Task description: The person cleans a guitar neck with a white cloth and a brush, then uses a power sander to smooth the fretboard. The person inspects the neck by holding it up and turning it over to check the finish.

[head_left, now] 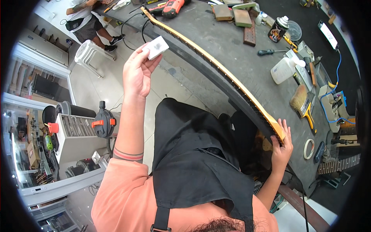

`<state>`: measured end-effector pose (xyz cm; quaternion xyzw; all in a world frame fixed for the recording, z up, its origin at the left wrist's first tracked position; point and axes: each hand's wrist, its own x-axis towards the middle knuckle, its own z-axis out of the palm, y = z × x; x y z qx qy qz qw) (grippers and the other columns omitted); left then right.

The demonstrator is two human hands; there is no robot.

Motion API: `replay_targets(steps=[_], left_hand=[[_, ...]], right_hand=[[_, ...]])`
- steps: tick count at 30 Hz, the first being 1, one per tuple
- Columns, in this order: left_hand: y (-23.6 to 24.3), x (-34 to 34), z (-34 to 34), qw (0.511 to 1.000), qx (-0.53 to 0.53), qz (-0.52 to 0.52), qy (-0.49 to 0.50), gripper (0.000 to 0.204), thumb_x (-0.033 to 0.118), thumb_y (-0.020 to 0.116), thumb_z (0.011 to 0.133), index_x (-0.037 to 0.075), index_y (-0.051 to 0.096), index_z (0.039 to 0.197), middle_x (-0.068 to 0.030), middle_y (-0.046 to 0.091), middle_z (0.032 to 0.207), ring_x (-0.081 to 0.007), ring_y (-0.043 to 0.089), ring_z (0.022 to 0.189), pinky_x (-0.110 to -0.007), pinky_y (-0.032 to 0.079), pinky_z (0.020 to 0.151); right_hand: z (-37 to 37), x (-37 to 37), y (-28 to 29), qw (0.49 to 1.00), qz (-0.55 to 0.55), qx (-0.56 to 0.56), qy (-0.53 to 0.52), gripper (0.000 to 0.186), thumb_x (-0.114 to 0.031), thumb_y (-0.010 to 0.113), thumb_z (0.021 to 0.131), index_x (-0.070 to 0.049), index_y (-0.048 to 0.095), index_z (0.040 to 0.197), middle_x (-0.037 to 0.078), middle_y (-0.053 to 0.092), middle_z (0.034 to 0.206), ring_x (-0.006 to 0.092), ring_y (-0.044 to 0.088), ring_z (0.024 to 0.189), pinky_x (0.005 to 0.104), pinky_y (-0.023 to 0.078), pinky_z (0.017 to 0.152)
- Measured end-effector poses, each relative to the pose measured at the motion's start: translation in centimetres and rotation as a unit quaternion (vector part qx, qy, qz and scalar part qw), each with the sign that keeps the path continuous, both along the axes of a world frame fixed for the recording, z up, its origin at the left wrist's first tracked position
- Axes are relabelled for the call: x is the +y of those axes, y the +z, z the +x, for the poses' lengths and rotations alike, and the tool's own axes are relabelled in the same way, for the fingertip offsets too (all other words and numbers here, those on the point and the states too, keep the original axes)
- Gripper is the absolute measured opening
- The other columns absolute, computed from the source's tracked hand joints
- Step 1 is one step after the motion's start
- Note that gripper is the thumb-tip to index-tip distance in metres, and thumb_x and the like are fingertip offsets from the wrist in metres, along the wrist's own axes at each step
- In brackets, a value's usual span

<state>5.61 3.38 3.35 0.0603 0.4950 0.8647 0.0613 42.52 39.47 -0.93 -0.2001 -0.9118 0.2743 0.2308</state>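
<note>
My left hand [141, 73] holds a small white block [158, 46], with a dark smudge on its face, between fingers and thumb above the near edge of the dark workbench [251, 63]. A long pale-wood guitar neck [216, 62] lies along that edge, angled from far left to near right, with a dark row of fret ends showing along its side. My right hand [281, 152] grips the near end of the neck, fingers around the wood.
A co-worker [85, 23] stands top left beside a white stool [87, 52]. The bench holds a red drill [174, 7], wood blocks [241, 17], a spray can [276, 31], a bottle [282, 71], a brush [299, 100] and tape [308, 149]. A vacuum [102, 123] stands left.
</note>
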Motion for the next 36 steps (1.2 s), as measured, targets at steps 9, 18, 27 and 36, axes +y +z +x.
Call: replay_targets(steps=[9,18,27,36], left_hand=[[-3.0,-3.9,-0.4,0.948,0.077,-0.308,0.003,0.027,0.011,0.074,0.105,0.004,0.067,0.13,-0.0054,0.074,0.102,-0.0107,0.068,0.078,-0.029,0.057,0.068],[-4.0,-2.8,-1.9,0.986,0.066,-0.144,-0.054,0.005,0.003,0.07,0.104,0.002,0.065,0.106,-0.0042,0.071,0.093,-0.0107,0.069,0.076,-0.029,0.056,0.067],[6.9,19.5,-22.1,0.887,0.206,-0.347,-0.224,0.025,0.001,0.065,0.09,-0.005,0.075,0.111,-0.0107,0.076,0.093,-0.0186,0.074,0.078,-0.035,0.062,0.074],[7.6,23.9,-30.3,0.722,0.438,-0.53,-0.077,0.041,-0.007,0.061,0.088,-0.006,0.067,0.128,-0.0159,0.079,0.123,-0.0273,0.076,0.119,-0.04,0.059,0.105]], right_hand=[[-0.5,-0.2,-0.2,0.999,-0.019,-0.014,0.033,0.046,-0.018,0.073,0.102,0.004,0.071,0.142,0.015,0.07,0.155,0.0383,0.054,0.157,0.0529,0.03,0.135],[-0.1,-0.4,0.2,0.999,-0.024,-0.03,0.026,0.056,-0.036,0.072,0.107,0.006,0.07,0.144,0.016,0.07,0.156,0.0374,0.053,0.157,0.0533,0.027,0.136],[-0.8,-0.8,1.5,0.998,-0.045,-0.025,-0.025,0.049,-0.033,0.082,0.095,0.0,0.078,0.13,0.014,0.075,0.149,0.0384,0.057,0.154,0.0554,0.032,0.135],[-1.6,-0.4,1.7,0.997,-0.063,-0.02,-0.026,0.049,-0.002,0.084,0.075,0.0,0.078,0.123,0.015,0.076,0.146,0.0387,0.058,0.153,0.0571,0.033,0.134]])
